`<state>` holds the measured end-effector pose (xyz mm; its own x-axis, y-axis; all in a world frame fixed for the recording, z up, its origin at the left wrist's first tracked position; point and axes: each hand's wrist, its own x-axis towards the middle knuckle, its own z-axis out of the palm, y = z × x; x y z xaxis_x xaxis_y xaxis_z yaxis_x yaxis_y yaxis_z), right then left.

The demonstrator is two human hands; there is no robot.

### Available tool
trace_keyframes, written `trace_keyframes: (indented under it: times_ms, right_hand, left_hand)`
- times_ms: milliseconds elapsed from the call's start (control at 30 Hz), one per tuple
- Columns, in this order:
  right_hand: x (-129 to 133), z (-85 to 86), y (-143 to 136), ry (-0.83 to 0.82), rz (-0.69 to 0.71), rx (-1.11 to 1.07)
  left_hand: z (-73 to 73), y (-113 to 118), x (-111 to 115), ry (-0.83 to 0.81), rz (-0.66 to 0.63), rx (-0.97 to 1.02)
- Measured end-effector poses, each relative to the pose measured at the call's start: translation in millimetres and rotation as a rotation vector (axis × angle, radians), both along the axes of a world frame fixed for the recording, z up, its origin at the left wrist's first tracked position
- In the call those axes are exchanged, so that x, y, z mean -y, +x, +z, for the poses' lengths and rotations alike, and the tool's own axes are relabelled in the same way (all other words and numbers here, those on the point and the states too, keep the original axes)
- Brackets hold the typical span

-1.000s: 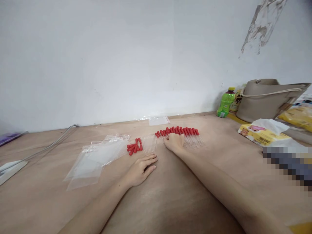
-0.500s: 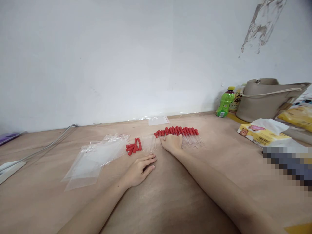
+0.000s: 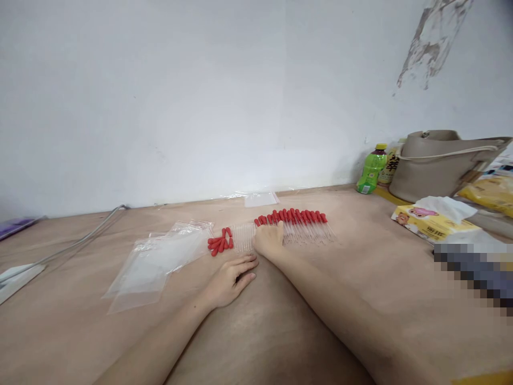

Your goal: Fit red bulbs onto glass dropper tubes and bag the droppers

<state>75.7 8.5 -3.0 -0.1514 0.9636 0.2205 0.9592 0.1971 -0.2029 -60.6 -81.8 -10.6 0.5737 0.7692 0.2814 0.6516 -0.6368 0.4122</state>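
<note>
My left hand [image 3: 230, 280] lies flat on the table, fingers stretched out and thumb apart, holding nothing. My right hand [image 3: 269, 239] rests over the row of thin glass droppers with red rubber bulbs [image 3: 296, 216]. Its thumb points up and away; the other fingers curl down out of sight, so any grip is hidden. To its left lies a row of bare glass tubes [image 3: 242, 237], partly reached by the hand. Beside those is a small heap of loose red rubber bulbs [image 3: 220, 243].
Clear zip bags [image 3: 150, 267] overlap on the left, and another bag [image 3: 261, 199] lies by the wall. A grey cable [image 3: 92, 232] crosses the far left. To the right stand a green bottle [image 3: 371, 170], a beige handbag [image 3: 433, 171] and a yellow tissue pack [image 3: 436, 222].
My right hand has shifted left along the droppers, toward the bare tubes, uncovering more of the red-bulbed droppers to its right. My left hand has stayed in place.
</note>
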Motion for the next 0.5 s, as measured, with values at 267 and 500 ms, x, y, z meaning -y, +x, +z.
trace_keyframes:
  times_ms: [267, 500]
  right_hand:
    - [18.5, 2.0, 13.7, 0.113, 0.022, 0.015]
    - [49.9, -26.2, 81.6, 0.371, 0.394, -0.106]
  left_hand:
    - [-1.0, -3.0, 4.1, 0.080, 0.043, 0.058]
    - [26.1, -26.9, -26.7, 0.252, 0.511, 0.134]
